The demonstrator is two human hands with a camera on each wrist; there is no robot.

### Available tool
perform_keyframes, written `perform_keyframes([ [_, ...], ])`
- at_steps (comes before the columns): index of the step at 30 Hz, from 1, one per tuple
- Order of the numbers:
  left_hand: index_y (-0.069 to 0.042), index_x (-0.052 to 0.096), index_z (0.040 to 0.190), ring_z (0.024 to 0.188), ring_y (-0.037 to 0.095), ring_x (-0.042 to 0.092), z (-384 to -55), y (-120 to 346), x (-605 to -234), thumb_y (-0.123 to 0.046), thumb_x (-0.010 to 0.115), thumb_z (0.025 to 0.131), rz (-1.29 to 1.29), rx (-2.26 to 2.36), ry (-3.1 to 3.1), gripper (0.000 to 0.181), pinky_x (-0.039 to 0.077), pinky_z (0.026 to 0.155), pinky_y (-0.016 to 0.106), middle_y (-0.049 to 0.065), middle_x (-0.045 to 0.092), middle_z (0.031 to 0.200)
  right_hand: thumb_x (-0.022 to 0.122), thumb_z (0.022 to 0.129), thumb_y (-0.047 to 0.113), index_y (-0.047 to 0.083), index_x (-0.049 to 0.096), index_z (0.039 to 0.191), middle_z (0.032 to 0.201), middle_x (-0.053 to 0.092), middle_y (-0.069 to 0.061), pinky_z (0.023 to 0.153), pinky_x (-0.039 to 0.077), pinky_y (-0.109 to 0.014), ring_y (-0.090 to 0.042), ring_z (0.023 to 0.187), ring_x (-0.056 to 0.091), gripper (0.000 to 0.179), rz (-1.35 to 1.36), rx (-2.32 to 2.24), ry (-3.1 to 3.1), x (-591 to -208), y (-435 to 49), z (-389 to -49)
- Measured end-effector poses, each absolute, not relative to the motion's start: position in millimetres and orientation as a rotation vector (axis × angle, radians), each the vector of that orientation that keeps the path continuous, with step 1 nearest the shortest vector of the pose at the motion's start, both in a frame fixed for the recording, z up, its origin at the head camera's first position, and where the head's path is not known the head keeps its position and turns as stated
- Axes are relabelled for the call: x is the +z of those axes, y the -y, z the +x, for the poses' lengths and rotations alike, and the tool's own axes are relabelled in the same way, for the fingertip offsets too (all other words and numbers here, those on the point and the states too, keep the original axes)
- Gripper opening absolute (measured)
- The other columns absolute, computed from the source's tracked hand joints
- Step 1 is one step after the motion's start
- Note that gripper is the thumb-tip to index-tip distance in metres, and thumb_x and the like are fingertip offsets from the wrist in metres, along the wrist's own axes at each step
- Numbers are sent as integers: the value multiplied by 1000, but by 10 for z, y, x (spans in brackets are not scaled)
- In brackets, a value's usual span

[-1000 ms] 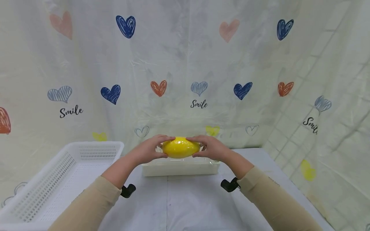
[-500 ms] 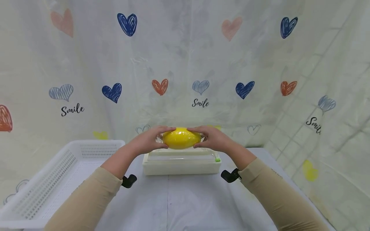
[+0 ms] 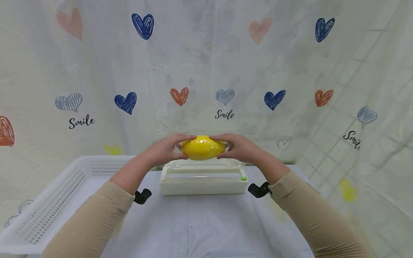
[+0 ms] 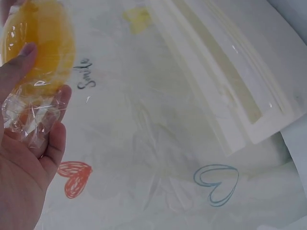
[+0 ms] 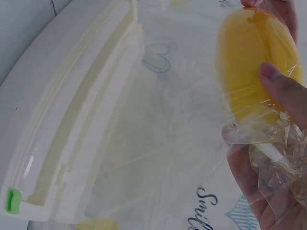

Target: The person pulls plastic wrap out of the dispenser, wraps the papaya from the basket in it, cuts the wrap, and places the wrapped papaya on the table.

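Observation:
A smooth yellow oval fruit (image 3: 203,148) wrapped in clear cling film is held up in front of me, level between both hands. My left hand (image 3: 164,150) grips its left end, fingers on top and thumb below in the head view. The other end is held the same way by my right hand (image 3: 240,148). Crinkled cling film (image 4: 32,112) bunches out at the left end, against the left palm. More bunched film (image 5: 283,158) lies in the right palm. Behind and below the fruit sits a white cling film dispenser (image 3: 204,187), its lid raised and partly hidden by the fruit.
A white perforated plastic basket (image 3: 42,215) stands on the left of the white-covered table (image 3: 193,229). A green slide cutter (image 5: 13,201) sits at one end of the dispenser. A curtain printed with hearts (image 3: 200,64) hangs behind the table.
Both hands have raised the wrapped fruit, uncovering more of the dispenser below it. The grip looks the same, and the head view has shifted slightly.

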State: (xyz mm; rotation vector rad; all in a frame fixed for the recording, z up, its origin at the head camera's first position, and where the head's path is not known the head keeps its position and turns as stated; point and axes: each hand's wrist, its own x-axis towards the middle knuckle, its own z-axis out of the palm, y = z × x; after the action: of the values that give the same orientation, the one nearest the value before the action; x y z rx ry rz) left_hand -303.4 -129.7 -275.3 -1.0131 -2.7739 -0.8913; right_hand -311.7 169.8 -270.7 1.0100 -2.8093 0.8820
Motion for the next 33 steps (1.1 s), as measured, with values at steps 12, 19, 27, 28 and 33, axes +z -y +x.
perform_keyframes([
  [12, -36, 47, 147, 127, 22, 50, -2959, 1295, -2555, -21, 78, 87, -1018, -833, 2760, 69, 50, 97, 43, -4, 48, 147, 80, 84, 20, 32, 51, 145, 138, 57, 5, 84, 56, -30, -17, 109, 59, 69, 1016, 813, 2779, -2525, -1694, -3049],
  [19, -37, 46, 148, 128, 23, 50, -2886, 1291, -2467, -23, 77, 87, -1005, -817, 2777, 69, 51, 97, 44, -4, 46, 149, 80, 84, 22, 33, 50, 146, 137, 58, 5, 83, 56, -30, -17, 106, 59, 69, 1028, 783, 2761, -2444, -1710, -2982],
  [27, -36, 48, 146, 128, 21, 50, -2757, 1294, -2454, -22, 79, 86, -1027, -823, 2758, 69, 52, 95, 43, -6, 48, 147, 82, 83, 22, 32, 52, 144, 133, 60, 6, 80, 56, -29, -15, 101, 61, 69, 1077, 796, 2732, -2436, -1720, -2851],
  [28, -37, 49, 146, 127, 21, 50, -2739, 1292, -2465, -23, 79, 86, -1025, -813, 2758, 68, 52, 94, 43, -6, 49, 146, 82, 83, 22, 32, 53, 144, 132, 61, 6, 80, 56, -29, -15, 101, 61, 68, 1079, 801, 2734, -2443, -1724, -2826],
  [33, -41, 47, 146, 127, 22, 49, -2620, 1290, -2566, -29, 79, 86, -1025, -773, 2789, 69, 53, 93, 45, -6, 50, 146, 81, 83, 26, 32, 53, 144, 129, 62, 5, 79, 57, -29, -15, 99, 61, 67, 1078, 746, 2749, -2547, -1745, -2688],
])
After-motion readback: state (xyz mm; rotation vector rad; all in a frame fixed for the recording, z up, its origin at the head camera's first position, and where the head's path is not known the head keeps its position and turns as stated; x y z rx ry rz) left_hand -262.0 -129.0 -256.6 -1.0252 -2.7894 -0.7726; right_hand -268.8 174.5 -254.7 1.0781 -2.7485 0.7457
